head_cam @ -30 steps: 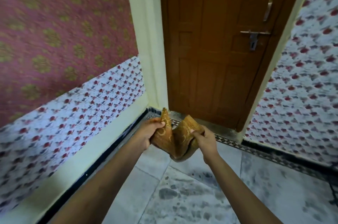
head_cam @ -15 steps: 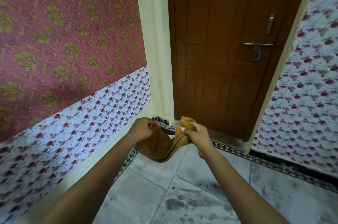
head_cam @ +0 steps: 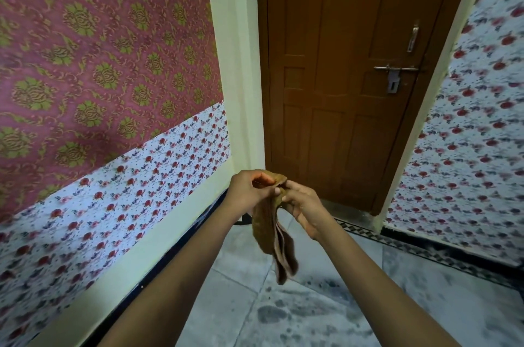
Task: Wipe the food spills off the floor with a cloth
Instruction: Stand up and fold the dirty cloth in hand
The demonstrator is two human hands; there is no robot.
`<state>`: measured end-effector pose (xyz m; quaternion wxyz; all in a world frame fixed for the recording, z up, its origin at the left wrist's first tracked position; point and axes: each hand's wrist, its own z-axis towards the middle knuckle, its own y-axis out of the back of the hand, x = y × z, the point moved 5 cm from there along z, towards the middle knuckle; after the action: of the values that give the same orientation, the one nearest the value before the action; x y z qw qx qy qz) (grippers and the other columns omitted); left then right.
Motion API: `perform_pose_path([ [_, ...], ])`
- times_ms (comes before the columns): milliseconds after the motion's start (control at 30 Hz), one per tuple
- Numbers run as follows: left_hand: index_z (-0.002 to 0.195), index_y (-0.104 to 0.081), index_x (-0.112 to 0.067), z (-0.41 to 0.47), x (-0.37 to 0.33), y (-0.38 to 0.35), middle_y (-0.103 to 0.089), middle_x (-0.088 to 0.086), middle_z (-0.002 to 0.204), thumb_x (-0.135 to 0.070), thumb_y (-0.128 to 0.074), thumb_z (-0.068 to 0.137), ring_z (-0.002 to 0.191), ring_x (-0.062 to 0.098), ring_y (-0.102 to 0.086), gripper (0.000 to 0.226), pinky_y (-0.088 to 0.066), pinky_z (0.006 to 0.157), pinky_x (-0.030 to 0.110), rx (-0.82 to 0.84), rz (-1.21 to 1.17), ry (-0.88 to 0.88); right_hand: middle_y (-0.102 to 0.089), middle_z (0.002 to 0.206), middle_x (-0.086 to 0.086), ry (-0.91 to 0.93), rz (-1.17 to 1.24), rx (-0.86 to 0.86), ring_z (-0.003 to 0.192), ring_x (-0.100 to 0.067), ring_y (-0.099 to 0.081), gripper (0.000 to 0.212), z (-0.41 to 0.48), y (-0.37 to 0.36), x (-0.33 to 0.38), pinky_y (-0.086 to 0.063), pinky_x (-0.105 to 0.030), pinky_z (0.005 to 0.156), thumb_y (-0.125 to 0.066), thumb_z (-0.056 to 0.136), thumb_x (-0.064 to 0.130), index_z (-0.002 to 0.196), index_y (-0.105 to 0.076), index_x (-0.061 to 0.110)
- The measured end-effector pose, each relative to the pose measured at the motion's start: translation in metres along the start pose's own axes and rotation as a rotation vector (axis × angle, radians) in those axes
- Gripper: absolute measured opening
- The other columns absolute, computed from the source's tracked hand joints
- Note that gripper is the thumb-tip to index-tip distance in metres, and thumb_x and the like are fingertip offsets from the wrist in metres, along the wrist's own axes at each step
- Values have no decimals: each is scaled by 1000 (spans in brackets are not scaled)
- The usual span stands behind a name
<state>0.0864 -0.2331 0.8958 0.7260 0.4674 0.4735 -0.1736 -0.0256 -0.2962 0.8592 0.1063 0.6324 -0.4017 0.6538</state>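
Up at chest height, both hands meet on the top edge of a brown cloth. The left hand pinches that edge between thumb and curled fingers, pressed together on the fabric. The right hand closes on the same edge from the other side, its fingertips touching the cloth just beside the left thumb, so the two grips sit nearly against each other. Below the grip the cloth hangs folded lengthwise in several layers, narrow, its lower end free and clear of the floor.

The floor under the grip is pale grey tile with darker mottled patches; one dark blot lies below the cloth's hanging end, though whether it is a spill or the tile's own marking cannot be told. Beyond the grip stands a shut brown door with a metal latch and a handle above it, both up and to the right of the hands. Left of the grip runs a wall with maroon and green patterned covering above and a white floral band below, ending in a pale skirting. Right of the grip, past the door frame, another wall carries the same white floral print.
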Motion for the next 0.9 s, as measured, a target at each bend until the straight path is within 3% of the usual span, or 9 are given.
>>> perform_pose_path([
  [100, 80, -70, -19, 1, 2, -2, -69, 1, 86, -20, -74, 78, 90, 19, -65, 5, -53, 83, 32, -30, -1, 46, -68, 93, -6, 28, -2, 4, 86, -17, -64, 39, -5, 4, 0, -54, -22, 78, -47, 83, -18, 111, -57, 9],
  [233, 74, -62, -15, -4, 10, 1, -67, 10, 86, -19, -65, 84, 91, 33, -65, 11, -52, 87, 50, -89, -408, 272, -68, 89, -9, 71, 41, -118, 75, -14, -67, 35, -2, 10, 1, -56, -20, 69, -53, 84, -14, 116, -56, -2],
  [300, 70, -57, -14, -6, 10, 2, -63, 12, 79, -12, -62, 86, 81, 31, -63, 17, -53, 83, 48, -100, -481, 284, -67, 85, -10, 64, 59, -176, 73, -16, -66, 28, 0, 8, 3, -56, -21, 65, -54, 84, -12, 110, -59, -3],
  [400, 67, -49, -12, -11, 10, 2, -62, 6, 69, -6, -59, 87, 64, 18, -62, 23, -53, 68, 33, -108, -636, 319, -67, 89, -12, 54, 46, -211, 79, -20, -65, 21, 2, 3, 2, -56, -23, 69, -60, 82, -8, 97, -62, 6],
  [500, 69, -49, -11, -14, 13, 0, -65, 7, 71, -5, -56, 89, 68, 20, -62, 21, -50, 64, 29, -130, -800, 391, -65, 99, -14, 169, -156, -198, 91, -22, -63, 21, 1, 0, 1, -53, -29, 79, -68, 79, -1, 92, -60, 14],
  [567, 74, -54, -10, -15, 12, -1, -64, 8, 73, -4, -54, 89, 70, 20, -62, 16, -49, 62, 29, -154, -857, 415, -64, 95, -9, 280, -298, -197, 93, -22, -61, 16, -1, -1, 2, -51, -35, 85, -68, 81, 3, 86, -59, 16],
  [667, 79, -56, -8, -16, 10, -3, -63, 9, 73, -4, -52, 90, 68, 19, -61, 12, -50, 56, 27, -183, -931, 454, -66, 87, -4, 385, -452, -216, 85, -17, -63, 6, -2, -3, 5, -52, -35, 80, -67, 84, 14, 84, -62, 17],
  [800, 78, -58, -7, -14, 5, -3, -63, 9, 71, -6, -52, 90, 63, 19, -61, 14, -49, 46, 21, -200, -982, 496, -66, 88, 0, 463, -659, -227, 84, -11, -64, 23, 0, -4, 8, -52, -25, 73, -73, 79, 22, 90, -53, 23],
  [900, 85, -59, -7, -12, 2, -2, -63, 9, 79, -9, -52, 91, 71, 20, -61, 10, -50, 52, 26, -192, -990, 515, -65, 97, -2, 486, -679, -141, 93, -13, -65, 31, 0, -9, 10, -55, -21, 77, -76, 75, 26, 90, -50, 35],
])
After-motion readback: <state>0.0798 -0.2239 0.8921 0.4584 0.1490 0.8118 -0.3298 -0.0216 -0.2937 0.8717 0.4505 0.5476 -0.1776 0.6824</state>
